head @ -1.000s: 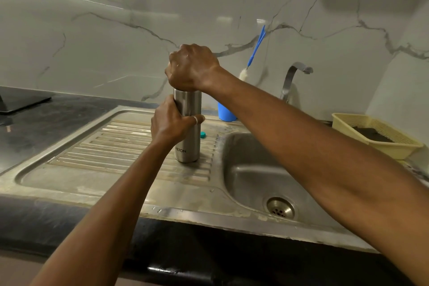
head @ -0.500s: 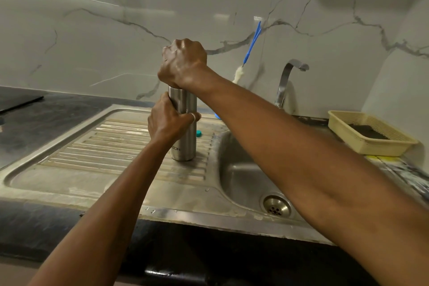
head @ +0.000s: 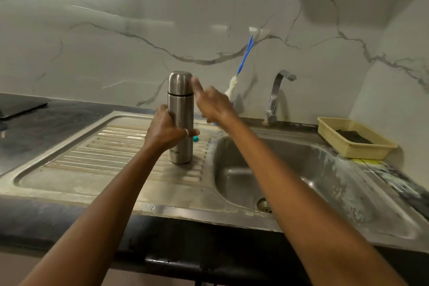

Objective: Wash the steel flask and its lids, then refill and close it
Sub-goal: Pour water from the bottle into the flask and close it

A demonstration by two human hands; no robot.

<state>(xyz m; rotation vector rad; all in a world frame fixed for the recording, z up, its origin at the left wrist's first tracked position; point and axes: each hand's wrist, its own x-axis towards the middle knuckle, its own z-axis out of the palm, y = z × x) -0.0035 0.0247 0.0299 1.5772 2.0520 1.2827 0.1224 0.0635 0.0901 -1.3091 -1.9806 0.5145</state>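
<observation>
The steel flask (head: 180,109) stands upright on the ribbed drainboard (head: 111,148), its domed steel cap (head: 180,82) seated on top. My left hand (head: 166,131) grips the flask's body from the left, a ring on one finger. My right hand (head: 212,102) hovers just right of the cap, fingers spread and blurred, holding nothing. A small teal lid (head: 196,138) lies on the drainboard right behind the flask.
The sink basin (head: 290,176) with its drain lies to the right, a steel tap (head: 277,97) behind it. A blue-handled bottle brush (head: 239,74) leans on the marble wall. A yellow basket (head: 352,139) holding a dark scrubber sits at the far right.
My right hand has come off the flask's cap and opened, drifting right. The cap, covered before, now shows. My left hand keeps its grip on the body.
</observation>
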